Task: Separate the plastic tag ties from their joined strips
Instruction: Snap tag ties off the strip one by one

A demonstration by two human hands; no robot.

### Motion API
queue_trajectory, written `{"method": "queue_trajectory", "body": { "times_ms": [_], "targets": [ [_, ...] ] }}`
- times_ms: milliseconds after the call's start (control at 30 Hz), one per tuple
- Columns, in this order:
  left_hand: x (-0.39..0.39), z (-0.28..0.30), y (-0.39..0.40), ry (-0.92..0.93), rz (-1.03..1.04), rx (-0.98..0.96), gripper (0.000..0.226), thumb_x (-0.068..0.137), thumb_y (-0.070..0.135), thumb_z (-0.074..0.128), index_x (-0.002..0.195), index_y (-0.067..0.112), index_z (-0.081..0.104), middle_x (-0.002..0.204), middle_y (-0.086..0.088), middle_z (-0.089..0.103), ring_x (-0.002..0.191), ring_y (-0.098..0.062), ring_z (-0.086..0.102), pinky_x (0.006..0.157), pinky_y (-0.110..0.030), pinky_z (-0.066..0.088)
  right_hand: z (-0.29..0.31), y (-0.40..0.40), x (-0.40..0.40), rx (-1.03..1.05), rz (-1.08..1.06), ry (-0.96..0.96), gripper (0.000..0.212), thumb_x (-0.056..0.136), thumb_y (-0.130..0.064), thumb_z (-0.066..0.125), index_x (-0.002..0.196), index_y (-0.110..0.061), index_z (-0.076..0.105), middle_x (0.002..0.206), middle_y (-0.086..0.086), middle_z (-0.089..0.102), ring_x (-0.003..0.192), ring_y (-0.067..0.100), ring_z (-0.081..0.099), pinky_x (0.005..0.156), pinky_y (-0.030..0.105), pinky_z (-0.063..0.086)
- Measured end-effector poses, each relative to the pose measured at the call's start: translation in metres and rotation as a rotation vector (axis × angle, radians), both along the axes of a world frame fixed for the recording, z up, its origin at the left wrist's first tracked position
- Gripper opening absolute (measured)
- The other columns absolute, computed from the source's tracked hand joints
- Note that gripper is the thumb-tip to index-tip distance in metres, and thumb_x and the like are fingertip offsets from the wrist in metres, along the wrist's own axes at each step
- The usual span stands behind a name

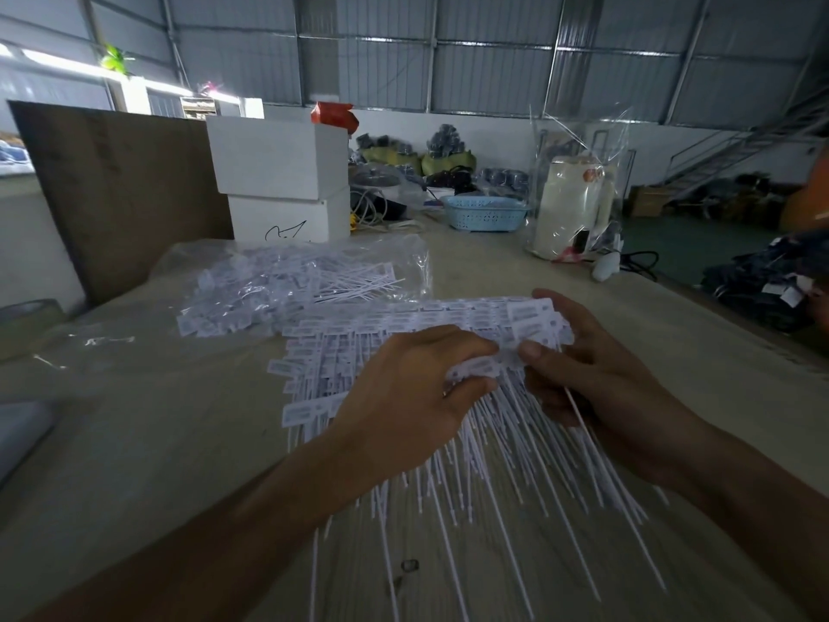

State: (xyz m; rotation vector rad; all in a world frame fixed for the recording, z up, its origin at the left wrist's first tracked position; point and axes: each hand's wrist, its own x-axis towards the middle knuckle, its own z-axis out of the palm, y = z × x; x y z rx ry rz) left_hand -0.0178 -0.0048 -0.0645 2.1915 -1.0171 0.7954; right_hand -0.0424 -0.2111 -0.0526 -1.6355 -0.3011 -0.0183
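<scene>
Head view | left hand (403, 388) curling fingers round strip of plastic tag ties (484, 365), pinching label end | right hand (596, 374) pinching adjoining label with thumb, fingers wrapping beneath | strip lying over tie pile (359, 352) on table (157, 442)

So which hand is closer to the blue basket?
Right. The right hand grips the tag strips almost straight below the blue basket, which sits farther back on the table. The left hand is farther to the left.
</scene>
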Motion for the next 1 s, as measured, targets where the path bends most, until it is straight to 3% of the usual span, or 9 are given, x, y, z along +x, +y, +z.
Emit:
{"method": "queue_trajectory", "body": {
  "times_ms": [133, 167, 300, 400, 500, 667, 833, 933, 1000],
  "targets": [
    [-0.0007, 0.0006, -0.0019, -0.028, 0.011, -0.022, 0.018, 0.088, 0.020, 0.073, 0.107, 0.020, 0.073, 0.096, 0.007, 0.071, 0.088, -0.005, 0.061, 0.080, -0.026, 0.047, 0.0025, 0.0030, -0.0015, -0.020, 0.073, -0.065, 0.026, 0.077, -0.033, 0.077, 0.103, -0.026, 0.075, 0.074, -0.006, 0.068, 0.057, 0.003, 0.054, 0.049, 0.016, 0.041],
    [-0.0006, 0.0007, -0.0017, -0.040, 0.012, -0.024, 0.017, 0.088, 0.020, 0.073, 0.105, 0.020, 0.074, 0.095, 0.006, 0.071, 0.088, -0.006, 0.061, 0.080, -0.028, 0.047, 0.0033, 0.0032, -0.0019, -0.023, 0.090, -0.066, 0.023, 0.078, -0.033, 0.075, 0.100, -0.026, 0.077, 0.078, -0.006, 0.070, 0.059, 0.002, 0.056, 0.050, 0.015, 0.042],
    [-0.0011, -0.0001, -0.0003, -0.035, 0.015, -0.029, 0.023, 0.086, 0.020, 0.075, 0.109, 0.018, 0.073, 0.098, 0.005, 0.072, 0.090, -0.011, 0.064, 0.079, -0.028, 0.049, -0.0011, 0.0025, 0.0014, -0.046, 0.039, -0.045, 0.047, 0.075, -0.039, 0.075, 0.118, -0.022, 0.067, 0.090, 0.003, 0.072, 0.072, 0.011, 0.058, 0.058, 0.021, 0.046],
    [-0.0010, -0.0015, 0.0005, -0.014, 0.033, -0.011, 0.026, 0.084, 0.020, 0.077, 0.110, 0.018, 0.072, 0.099, 0.004, 0.071, 0.090, -0.016, 0.067, 0.076, -0.035, 0.054, -0.0050, 0.0052, 0.0014, -0.125, 0.031, -0.114, 0.035, 0.090, -0.038, 0.063, 0.119, -0.021, 0.056, 0.078, 0.002, 0.064, 0.057, 0.015, 0.051, 0.048, 0.027, 0.044],
    [-0.0003, -0.0035, 0.0003, 0.014, 0.023, -0.005, 0.025, 0.087, 0.022, 0.075, 0.111, 0.016, 0.071, 0.102, 0.003, 0.071, 0.091, -0.018, 0.067, 0.078, -0.038, 0.054, -0.0063, 0.0054, 0.0005, -0.118, 0.073, -0.114, 0.027, 0.095, -0.041, 0.056, 0.120, -0.034, 0.052, 0.069, 0.001, 0.055, 0.047, 0.012, 0.036, 0.042, 0.026, 0.034],
    [-0.0010, -0.0043, -0.0020, 0.030, 0.028, 0.015, 0.026, 0.090, 0.025, 0.071, 0.115, 0.017, 0.070, 0.106, 0.002, 0.069, 0.095, -0.019, 0.066, 0.078, -0.040, 0.054, -0.0036, 0.0029, -0.0002, -0.106, 0.110, -0.101, 0.039, 0.097, -0.037, 0.054, 0.133, -0.049, 0.044, 0.073, 0.005, 0.052, 0.048, 0.013, 0.032, 0.042, 0.021, 0.031],
    [-0.0022, -0.0033, -0.0013, 0.018, 0.004, 0.039, 0.031, 0.091, 0.021, 0.067, 0.122, 0.019, 0.067, 0.109, 0.001, 0.067, 0.095, -0.021, 0.065, 0.076, -0.041, 0.054, -0.0008, 0.0021, -0.0032, -0.185, 0.128, -0.069, 0.050, 0.097, -0.031, 0.058, 0.138, -0.049, 0.037, 0.065, 0.012, 0.041, 0.045, 0.015, 0.030, 0.042, 0.022, 0.029],
    [-0.0032, -0.0030, -0.0017, 0.001, -0.004, 0.062, 0.037, 0.093, 0.022, 0.064, 0.131, 0.022, 0.062, 0.111, 0.004, 0.064, 0.095, -0.018, 0.063, 0.075, -0.039, 0.054, 0.0015, 0.0020, -0.0021, -0.278, 0.025, -0.131, 0.057, 0.096, -0.021, 0.058, 0.145, -0.034, 0.032, 0.059, -0.012, 0.054, 0.044, 0.004, 0.041, 0.042, 0.019, 0.033],
    [-0.0020, -0.0016, -0.0013, 0.007, 0.001, 0.066, 0.039, 0.094, 0.024, 0.063, 0.133, 0.024, 0.060, 0.111, 0.005, 0.063, 0.094, -0.018, 0.063, 0.075, -0.040, 0.054, 0.0028, 0.0025, -0.0016, -0.267, -0.040, -0.140, 0.057, 0.096, -0.016, 0.059, 0.144, -0.035, 0.033, 0.075, -0.023, 0.068, 0.051, -0.003, 0.053, 0.046, 0.013, 0.038]
  ]
}}
